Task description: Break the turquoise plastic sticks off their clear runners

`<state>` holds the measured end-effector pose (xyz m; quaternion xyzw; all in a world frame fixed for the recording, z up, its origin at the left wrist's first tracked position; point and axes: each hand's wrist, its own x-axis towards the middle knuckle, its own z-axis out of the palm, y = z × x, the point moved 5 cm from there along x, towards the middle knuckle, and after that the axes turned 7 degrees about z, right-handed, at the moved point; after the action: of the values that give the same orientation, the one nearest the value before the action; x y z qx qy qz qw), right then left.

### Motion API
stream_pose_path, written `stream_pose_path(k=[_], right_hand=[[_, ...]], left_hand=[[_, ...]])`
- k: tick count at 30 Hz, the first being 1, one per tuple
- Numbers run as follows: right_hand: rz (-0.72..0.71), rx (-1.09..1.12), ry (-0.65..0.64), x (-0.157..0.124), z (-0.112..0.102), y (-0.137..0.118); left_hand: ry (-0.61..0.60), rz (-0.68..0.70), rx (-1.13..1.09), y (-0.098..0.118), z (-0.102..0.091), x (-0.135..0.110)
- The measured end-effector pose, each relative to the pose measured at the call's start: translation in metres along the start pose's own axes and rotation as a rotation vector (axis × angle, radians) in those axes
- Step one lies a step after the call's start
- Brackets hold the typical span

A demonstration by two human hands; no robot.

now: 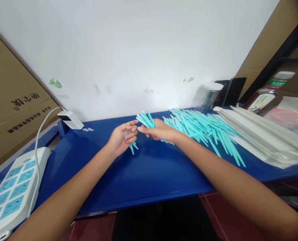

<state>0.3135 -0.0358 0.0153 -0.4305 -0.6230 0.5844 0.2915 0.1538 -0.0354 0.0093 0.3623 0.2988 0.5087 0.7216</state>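
Note:
My right hand (161, 130) is closed around a small bundle of thin turquoise plastic sticks (146, 119), whose upper ends fan out above the thumb. Lower tips of turquoise sticks show beneath the fingers of my left hand (122, 137). That hand is turned palm inward with its fingers curled, touching or almost touching the right thumb. A small whitish translucent piece (125, 134) shows between its fingers and palm; its kind is unclear. To the right, a large loose pile of the same turquoise sticks (196, 125) lies on the blue table (149, 177).
White plastic bags (261, 140) are stacked right of the pile, near a clear lidded jar (209, 95) and a bottle (266, 92). At left lie a power strip (18, 187), a white device with a cable (70, 119) and two small whitish pieces (87, 129). A white wall stands behind.

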Motion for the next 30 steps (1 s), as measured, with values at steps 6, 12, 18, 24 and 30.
stream_pose_path(k=[6, 12, 18, 24, 30], right_hand=[[-0.072, -0.101, 0.092, 0.003, 0.004, 0.002], [-0.168, -0.161, 0.144, 0.004, 0.004, 0.001], [-0.135, -0.071, 0.162, 0.005, 0.003, 0.002], [-0.080, -0.001, 0.117, 0.006, 0.002, 0.005], [-0.037, -0.108, 0.201, 0.002, -0.011, 0.002]], left_hand=[[-0.034, 0.073, 0.074, -0.003, -0.001, 0.002], [-0.057, 0.086, 0.136, -0.004, 0.000, 0.002], [-0.071, 0.142, 0.212, 0.000, 0.005, -0.002], [-0.101, 0.154, 0.324, -0.001, 0.008, -0.004], [0.138, 0.204, 0.329, 0.001, -0.013, 0.003]])
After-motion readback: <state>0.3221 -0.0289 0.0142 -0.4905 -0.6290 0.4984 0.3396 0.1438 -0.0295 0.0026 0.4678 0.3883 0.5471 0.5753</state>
